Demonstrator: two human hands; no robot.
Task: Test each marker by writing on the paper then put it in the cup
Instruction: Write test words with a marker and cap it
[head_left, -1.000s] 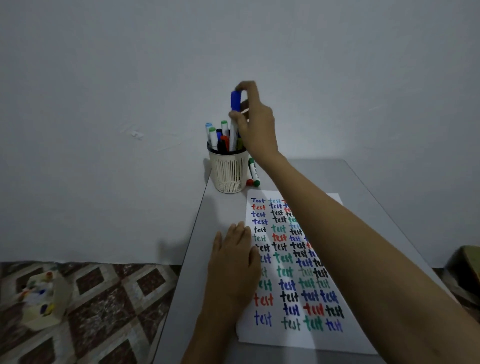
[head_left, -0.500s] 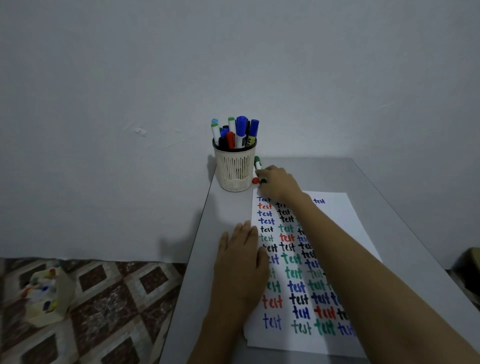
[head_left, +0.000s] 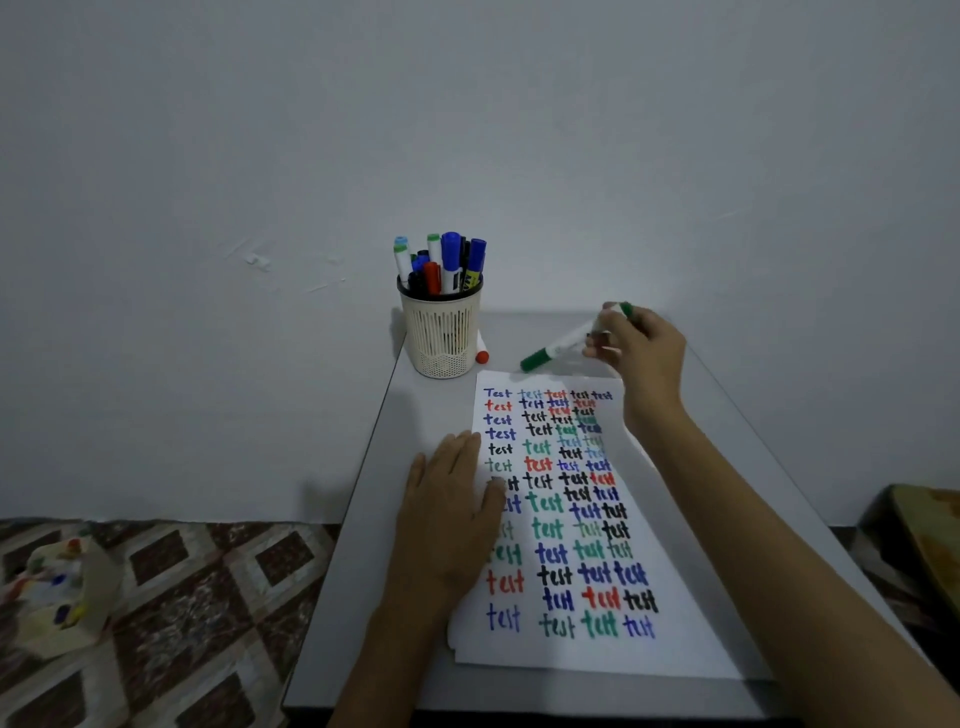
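My right hand (head_left: 641, 353) is raised over the far right of the table (head_left: 374, 545), fingers curled round a green marker (head_left: 563, 343) that slants down-left toward the cup (head_left: 441, 332). My left hand (head_left: 449, 519) lies flat, fingers straight, pressing the near-left edge of the paper (head_left: 675, 623).

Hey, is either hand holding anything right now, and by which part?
The right hand pinches the green marker near its rear end; the left hand lies flat on the paper.
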